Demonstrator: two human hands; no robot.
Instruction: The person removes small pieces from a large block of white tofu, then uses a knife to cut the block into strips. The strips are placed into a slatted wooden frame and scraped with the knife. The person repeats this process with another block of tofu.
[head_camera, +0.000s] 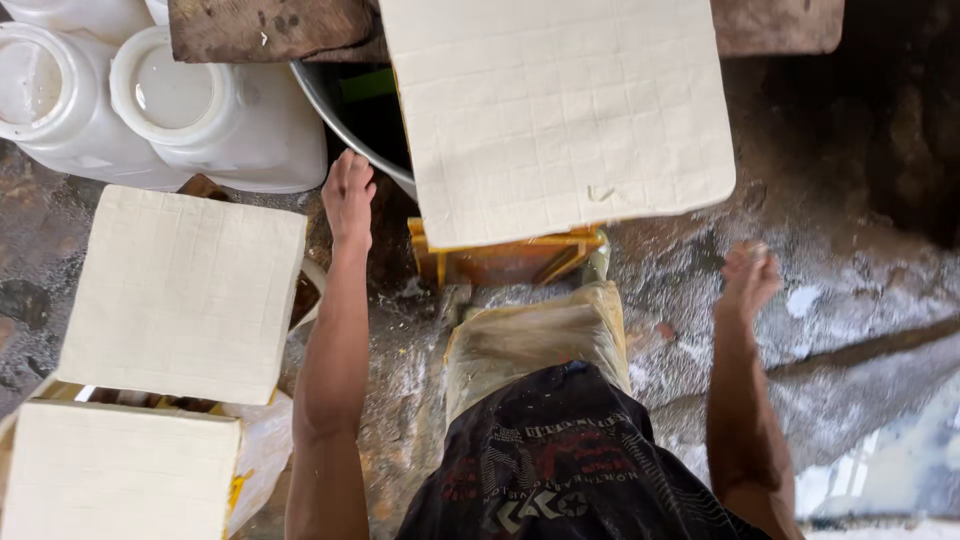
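A large white slab scored into small squares (560, 110) lies on a yellow wooden stand (505, 258) straight ahead of me. My left hand (348, 195) hangs just left of the slab's near left corner, fingers together, holding nothing. My right hand (748, 278) is blurred, below and right of the slab's near right corner, away from it; whether it holds anything is unclear. A plastic apron (530, 340) covers my front.
Two more scored white slabs (185, 290) (115, 470) are stacked at the left. White plastic jugs (215, 110) stand at the back left. A metal basin rim (345, 120) shows behind the stand, with a wooden board (270, 28) above. The floor (850, 330) is wet.
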